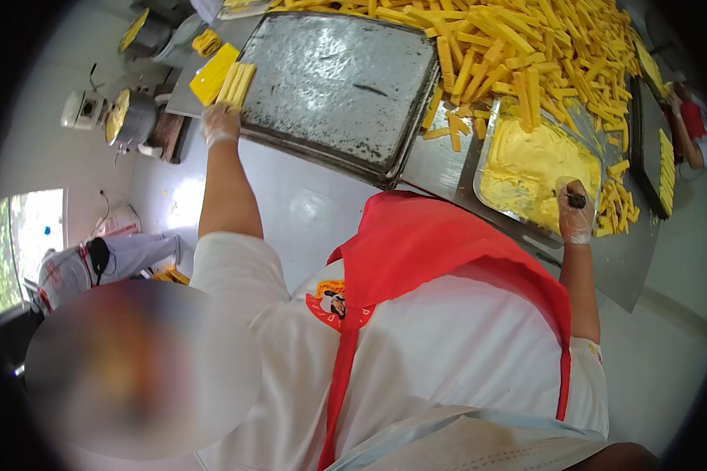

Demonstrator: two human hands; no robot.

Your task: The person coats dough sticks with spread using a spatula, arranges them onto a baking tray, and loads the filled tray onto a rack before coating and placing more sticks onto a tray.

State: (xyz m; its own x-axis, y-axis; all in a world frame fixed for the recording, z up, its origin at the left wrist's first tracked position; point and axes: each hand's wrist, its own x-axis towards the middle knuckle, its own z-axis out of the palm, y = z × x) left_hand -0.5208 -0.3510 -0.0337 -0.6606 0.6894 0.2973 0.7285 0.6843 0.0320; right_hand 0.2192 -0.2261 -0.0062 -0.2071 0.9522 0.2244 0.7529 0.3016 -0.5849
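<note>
Stick row (236, 82) just ahead of left grip (221, 123), stacked trays (330, 90) to its right, pan (517, 218) beneath right grip (575, 212), stick heap (538, 43) beyond, on counter (619, 255).

The sticks (518, 47) and paste (526, 169) are yellow, the flat tray (330, 86) black-speckled grey, the apron (448, 243) red.

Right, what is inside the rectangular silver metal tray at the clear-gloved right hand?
Smeared yellow paste lies inside the tray; long yellow sticks overlap its far edge. The right hand hides some paste, and the bottom underneath cannot be seen.
</note>
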